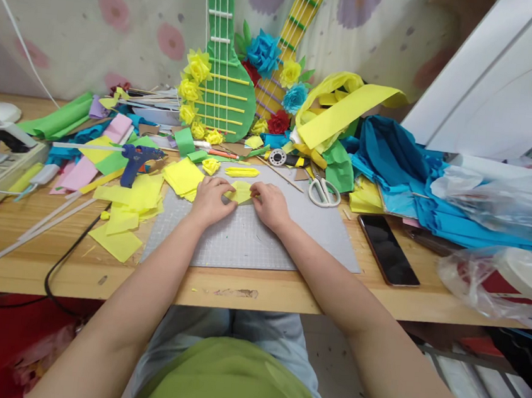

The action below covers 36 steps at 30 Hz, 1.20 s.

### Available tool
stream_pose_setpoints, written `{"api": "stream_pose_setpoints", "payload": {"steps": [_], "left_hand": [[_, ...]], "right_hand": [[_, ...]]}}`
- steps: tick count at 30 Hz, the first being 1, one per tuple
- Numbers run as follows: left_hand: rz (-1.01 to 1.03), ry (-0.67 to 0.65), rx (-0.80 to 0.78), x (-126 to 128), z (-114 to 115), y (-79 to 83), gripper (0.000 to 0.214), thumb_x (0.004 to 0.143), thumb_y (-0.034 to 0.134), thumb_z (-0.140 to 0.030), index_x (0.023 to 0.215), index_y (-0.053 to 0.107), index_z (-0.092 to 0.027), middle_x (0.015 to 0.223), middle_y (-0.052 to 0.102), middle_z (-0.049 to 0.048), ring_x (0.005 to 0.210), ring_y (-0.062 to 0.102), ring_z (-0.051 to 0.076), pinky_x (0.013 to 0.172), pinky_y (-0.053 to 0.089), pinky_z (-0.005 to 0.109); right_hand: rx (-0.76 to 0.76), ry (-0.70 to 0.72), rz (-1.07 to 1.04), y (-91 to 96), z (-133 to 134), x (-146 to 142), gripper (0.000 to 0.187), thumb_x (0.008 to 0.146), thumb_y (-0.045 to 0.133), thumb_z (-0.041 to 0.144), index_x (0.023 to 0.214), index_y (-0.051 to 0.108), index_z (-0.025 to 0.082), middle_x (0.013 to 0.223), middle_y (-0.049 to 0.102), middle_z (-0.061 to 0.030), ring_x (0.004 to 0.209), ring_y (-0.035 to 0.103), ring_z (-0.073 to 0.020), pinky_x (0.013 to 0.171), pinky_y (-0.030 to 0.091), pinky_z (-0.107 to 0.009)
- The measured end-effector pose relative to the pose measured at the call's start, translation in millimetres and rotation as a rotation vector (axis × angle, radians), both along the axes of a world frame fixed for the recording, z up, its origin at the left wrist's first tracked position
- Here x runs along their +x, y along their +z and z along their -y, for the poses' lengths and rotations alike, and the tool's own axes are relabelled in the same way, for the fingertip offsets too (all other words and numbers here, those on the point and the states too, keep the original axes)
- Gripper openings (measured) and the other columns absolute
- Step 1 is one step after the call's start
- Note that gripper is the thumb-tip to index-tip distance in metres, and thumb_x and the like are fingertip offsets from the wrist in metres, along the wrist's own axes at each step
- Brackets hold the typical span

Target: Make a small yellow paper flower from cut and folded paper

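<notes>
My left hand [211, 199] and my right hand [270, 204] meet over a grey cutting mat [252, 242]. Between their fingertips they pinch a small folded piece of yellow paper [241, 191], which lies on the mat. Both hands are closed on it. A stack of yellow paper squares [183, 176] lies just left of my left hand. A small yellow paper flower [210, 166] and a strip of cut yellow paper [242, 172] lie beyond the hands.
A blue glue gun [136, 160] rests at the left among loose yellow sheets [124, 216]. Scissors [323, 189] and a phone [388, 250] lie to the right. Two paper guitars with flowers [224, 74] lean at the back. Blue paper [402, 169] and plastic bags [500, 274] crowd the right.
</notes>
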<state>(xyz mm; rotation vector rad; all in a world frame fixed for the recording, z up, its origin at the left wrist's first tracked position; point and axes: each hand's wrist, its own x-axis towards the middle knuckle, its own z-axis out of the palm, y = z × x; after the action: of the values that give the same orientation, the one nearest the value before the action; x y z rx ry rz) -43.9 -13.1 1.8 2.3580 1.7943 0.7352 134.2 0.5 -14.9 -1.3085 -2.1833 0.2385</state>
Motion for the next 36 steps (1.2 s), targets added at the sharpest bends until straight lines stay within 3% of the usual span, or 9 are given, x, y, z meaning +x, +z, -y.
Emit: {"api": "stream_pose_setpoints", "payload": {"steps": [8,12,19,25,36], "left_hand": [[-0.039,-0.059,0.006,4.0,-0.5,-0.5,0.027,0.070,0.062,-0.035,0.094,0.066,-0.023,0.099,0.062,0.0036,0.096,0.048,0.023,0.085,0.035,0.037],[-0.024,-0.016,-0.052,3.8,-4.9,-4.2,0.019,0.074,0.058,-0.030,0.090,0.068,-0.024,0.092,0.068,0.0021,0.091,0.051,0.022,0.081,0.036,0.037],[0.039,0.072,-0.081,6.0,-5.3,-2.5,0.024,0.075,0.057,-0.034,0.092,0.069,-0.023,0.088,0.069,0.0028,0.089,0.054,0.021,0.081,0.038,0.035],[0.082,0.158,-0.087,12.6,-6.5,-4.4,0.029,0.075,0.055,-0.038,0.097,0.068,-0.023,0.082,0.069,0.0015,0.087,0.054,0.022,0.080,0.039,0.034],[0.110,0.172,-0.054,15.9,-9.1,-9.7,0.030,0.072,0.055,-0.027,0.099,0.066,-0.024,0.078,0.068,0.0004,0.088,0.050,0.022,0.079,0.039,0.033]], "right_hand": [[-0.108,-0.046,-0.145,-1.8,-0.4,4.4,0.022,0.071,0.048,0.011,0.089,0.053,0.021,0.081,0.064,-0.0004,0.078,0.055,-0.0158,0.071,0.040,-0.028],[-0.136,-0.025,-0.186,-1.7,0.0,4.1,0.020,0.070,0.050,0.012,0.088,0.052,0.021,0.081,0.064,-0.0001,0.075,0.055,-0.0144,0.070,0.041,-0.028],[-0.269,-0.067,-0.337,-2.4,-3.0,2.5,0.019,0.073,0.054,0.020,0.091,0.047,0.021,0.079,0.061,0.0019,0.069,0.054,-0.0110,0.068,0.042,-0.026],[-0.203,-0.140,-0.270,-6.8,-6.0,-3.5,0.025,0.073,0.052,0.018,0.096,0.045,0.021,0.082,0.059,0.0010,0.071,0.055,-0.0121,0.068,0.041,-0.027],[-0.162,-0.176,-0.079,1.3,-1.5,-10.0,0.020,0.076,0.046,0.017,0.096,0.047,0.019,0.088,0.059,-0.0042,0.076,0.053,-0.0147,0.068,0.039,-0.028]]}}
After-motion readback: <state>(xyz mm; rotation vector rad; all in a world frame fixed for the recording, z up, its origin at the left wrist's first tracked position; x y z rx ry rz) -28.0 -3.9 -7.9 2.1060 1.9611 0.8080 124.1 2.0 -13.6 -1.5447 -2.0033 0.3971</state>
